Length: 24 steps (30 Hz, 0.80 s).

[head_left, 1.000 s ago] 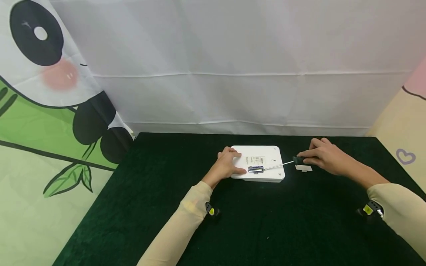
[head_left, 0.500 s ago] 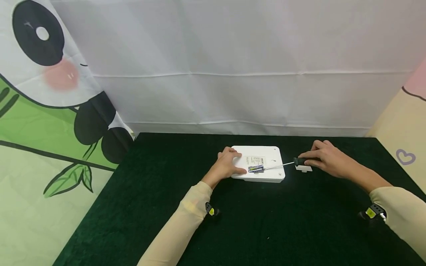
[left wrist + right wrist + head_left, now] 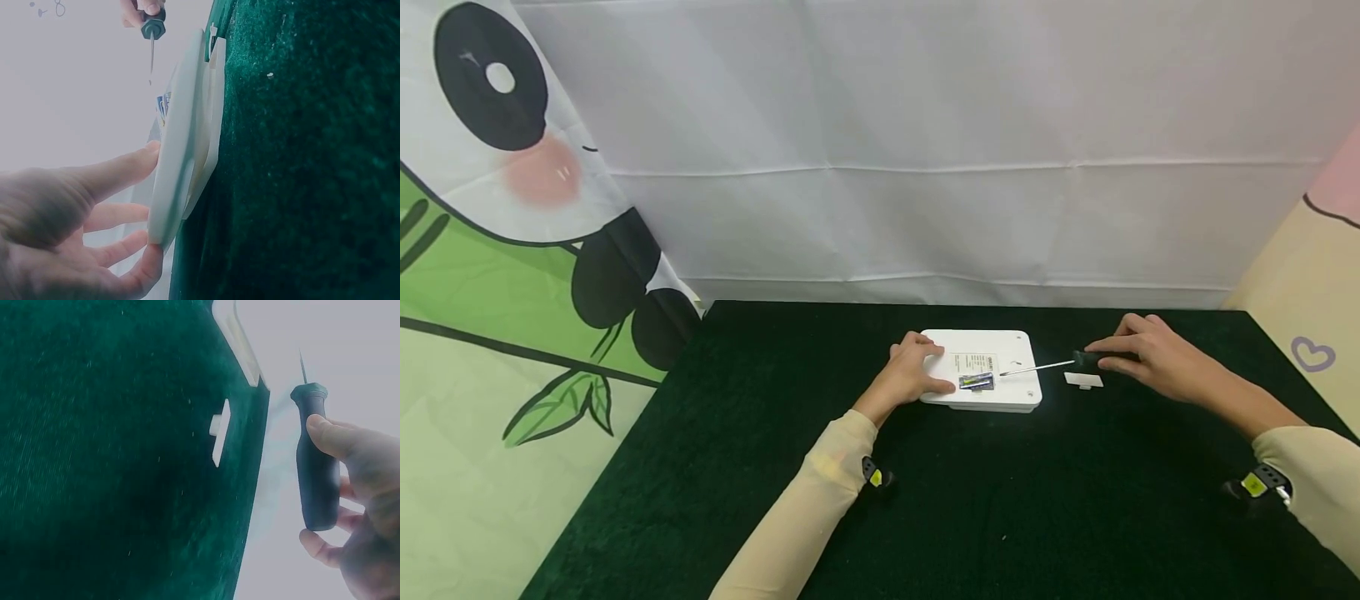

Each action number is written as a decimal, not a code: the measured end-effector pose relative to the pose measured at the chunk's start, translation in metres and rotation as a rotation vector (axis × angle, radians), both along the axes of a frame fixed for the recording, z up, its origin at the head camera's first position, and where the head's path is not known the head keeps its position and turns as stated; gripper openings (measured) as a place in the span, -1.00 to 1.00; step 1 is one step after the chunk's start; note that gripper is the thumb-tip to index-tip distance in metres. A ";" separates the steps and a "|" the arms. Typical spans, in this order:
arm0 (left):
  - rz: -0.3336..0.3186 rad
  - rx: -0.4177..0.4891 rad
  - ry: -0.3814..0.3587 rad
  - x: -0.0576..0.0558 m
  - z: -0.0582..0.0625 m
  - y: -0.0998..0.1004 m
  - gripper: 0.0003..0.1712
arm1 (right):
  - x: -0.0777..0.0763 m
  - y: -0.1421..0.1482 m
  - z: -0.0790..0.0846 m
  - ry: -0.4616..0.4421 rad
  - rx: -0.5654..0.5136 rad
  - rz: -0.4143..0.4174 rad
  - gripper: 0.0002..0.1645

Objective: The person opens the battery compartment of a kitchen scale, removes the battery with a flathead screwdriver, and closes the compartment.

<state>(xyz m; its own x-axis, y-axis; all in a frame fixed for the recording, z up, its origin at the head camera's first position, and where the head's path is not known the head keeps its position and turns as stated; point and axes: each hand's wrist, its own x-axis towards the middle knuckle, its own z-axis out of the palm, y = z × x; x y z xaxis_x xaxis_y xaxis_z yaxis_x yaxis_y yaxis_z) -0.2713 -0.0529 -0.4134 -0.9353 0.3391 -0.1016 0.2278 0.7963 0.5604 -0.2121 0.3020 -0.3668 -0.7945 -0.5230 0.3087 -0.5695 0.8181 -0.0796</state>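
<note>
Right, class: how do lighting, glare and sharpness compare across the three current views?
Head view: fairly even light, though small print on the flat white plastic device is too soft to read; left wrist view: white fabric backdrop washed out, dark green cloth tinted teal; right wrist view: pale haze around the person's right hand, the dark screwdriver handle standing out against it.

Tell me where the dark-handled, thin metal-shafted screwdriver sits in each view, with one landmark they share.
Head: the screwdriver is right of centre, in the right hand, pointing left.
Left wrist: at the top, left of centre; its thin shaft points down.
Right wrist: right of centre; its dark handle is below, tip up.
Shared landmark: the flat white plastic device, cut by the top edge in the right wrist view.
</note>
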 end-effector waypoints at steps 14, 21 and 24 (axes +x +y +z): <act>-0.024 -0.030 0.017 0.005 -0.002 -0.004 -0.22 | 0.015 0.062 -0.031 -0.214 -0.015 -0.333 -0.62; -0.024 -0.033 0.013 0.004 -0.004 -0.003 -0.22 | 0.017 0.076 -0.045 -0.266 -0.012 -0.426 -0.55; -0.021 -0.036 0.010 0.003 -0.004 -0.002 -0.22 | 0.018 0.078 -0.048 -0.267 -0.016 -0.446 -0.55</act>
<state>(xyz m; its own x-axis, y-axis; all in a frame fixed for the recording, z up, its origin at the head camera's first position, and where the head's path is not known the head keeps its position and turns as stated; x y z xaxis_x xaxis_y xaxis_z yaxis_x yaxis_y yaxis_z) -0.2680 -0.0554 -0.4178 -0.9291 0.3546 -0.1047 0.2499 0.8110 0.5290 -0.1946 0.3798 -0.4150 -0.9912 -0.1127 0.0700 -0.1242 0.9740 -0.1894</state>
